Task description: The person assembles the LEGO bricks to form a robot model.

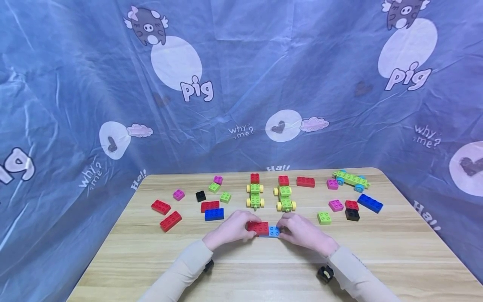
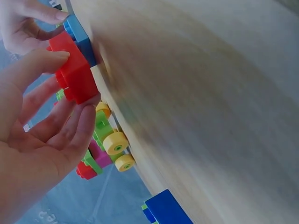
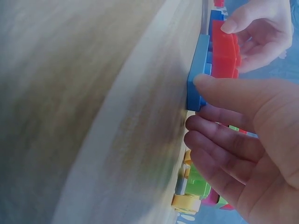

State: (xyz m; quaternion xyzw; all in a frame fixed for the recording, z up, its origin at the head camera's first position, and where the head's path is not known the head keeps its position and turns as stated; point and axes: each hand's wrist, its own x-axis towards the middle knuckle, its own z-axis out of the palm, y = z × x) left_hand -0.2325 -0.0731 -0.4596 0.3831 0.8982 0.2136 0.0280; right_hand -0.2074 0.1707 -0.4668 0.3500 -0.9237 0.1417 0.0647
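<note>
My left hand [image 1: 240, 224] grips a red building brick [image 1: 258, 228] by its left part, thumb on the near side. Under the red brick lies a light blue brick [image 1: 274, 231], whose right part with bare studs sticks out. My right hand [image 1: 299, 231] pinches the right end of this light blue brick between thumb and fingers. In the left wrist view the red brick [image 2: 74, 70] overhangs the light blue brick [image 2: 80, 38] toward my left hand. The right wrist view shows the light blue brick [image 3: 198, 74] low against the wooden table.
Two green cars with yellow wheels [image 1: 255, 196] [image 1: 285, 198] stand just beyond my hands. Behind right is a green wheeled base [image 1: 351, 179] with blue wheels. Loose bricks lie on both sides, among them a dark blue one [image 1: 214, 214] and a green one [image 1: 324, 218].
</note>
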